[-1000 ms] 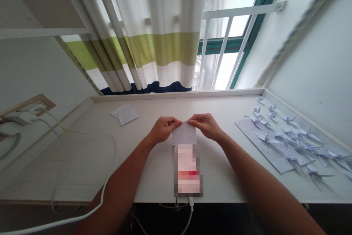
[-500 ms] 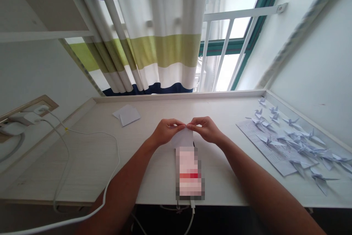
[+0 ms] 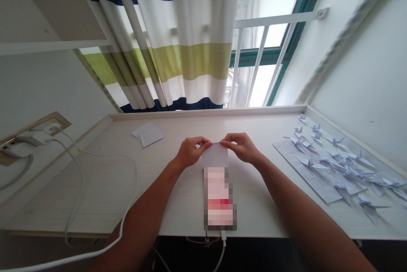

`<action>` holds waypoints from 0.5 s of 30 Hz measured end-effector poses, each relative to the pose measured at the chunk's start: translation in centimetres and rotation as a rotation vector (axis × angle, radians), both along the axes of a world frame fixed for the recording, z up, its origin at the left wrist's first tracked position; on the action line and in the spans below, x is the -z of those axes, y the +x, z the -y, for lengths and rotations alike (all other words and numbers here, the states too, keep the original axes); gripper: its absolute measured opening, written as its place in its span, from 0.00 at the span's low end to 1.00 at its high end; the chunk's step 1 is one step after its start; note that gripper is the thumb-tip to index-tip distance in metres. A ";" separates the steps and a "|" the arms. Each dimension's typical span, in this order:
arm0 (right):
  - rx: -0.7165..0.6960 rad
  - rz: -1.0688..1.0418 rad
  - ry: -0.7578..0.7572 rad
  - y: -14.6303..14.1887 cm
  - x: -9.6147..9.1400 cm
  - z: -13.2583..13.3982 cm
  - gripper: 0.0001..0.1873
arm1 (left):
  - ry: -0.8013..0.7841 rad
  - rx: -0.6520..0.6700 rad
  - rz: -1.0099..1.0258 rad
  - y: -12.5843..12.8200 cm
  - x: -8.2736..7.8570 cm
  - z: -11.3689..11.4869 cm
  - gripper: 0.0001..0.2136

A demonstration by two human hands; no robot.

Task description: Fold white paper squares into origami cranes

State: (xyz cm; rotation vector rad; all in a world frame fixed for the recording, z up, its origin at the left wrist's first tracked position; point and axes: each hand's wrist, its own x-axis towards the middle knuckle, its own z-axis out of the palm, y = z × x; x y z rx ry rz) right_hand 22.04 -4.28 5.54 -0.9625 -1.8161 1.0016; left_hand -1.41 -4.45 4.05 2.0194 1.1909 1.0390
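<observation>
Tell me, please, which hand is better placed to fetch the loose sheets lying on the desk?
Probably left: the left hand, pinching the held paper, is nearer the loose sheets; the right hand would have to cross it.

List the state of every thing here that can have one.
white paper: held up by its top corners.
left hand: pinching the paper's top left corner.
right hand: pinching its top right corner.
phone: flat on the desk, cable plugged in.
paper cranes: folded, lying on the desk's right.
curtain: partly drawn.
</observation>
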 end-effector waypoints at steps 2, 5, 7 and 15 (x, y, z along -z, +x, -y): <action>0.003 -0.005 0.005 0.1 -0.1 0.0 0.17 | 0.008 -0.004 0.005 0.1 -0.1 0.0 0.14; 0.018 -0.015 0.003 0.3 -0.2 -0.1 0.17 | 0.027 -0.031 0.009 0.1 -0.3 0.2 0.13; 0.035 -0.024 0.004 0.5 -0.1 -0.3 0.16 | 0.043 -0.053 0.025 0.0 -0.5 0.2 0.12; 0.041 -0.036 0.028 0.5 -0.1 -0.3 0.13 | 0.036 -0.004 0.043 0.1 -0.2 0.4 0.13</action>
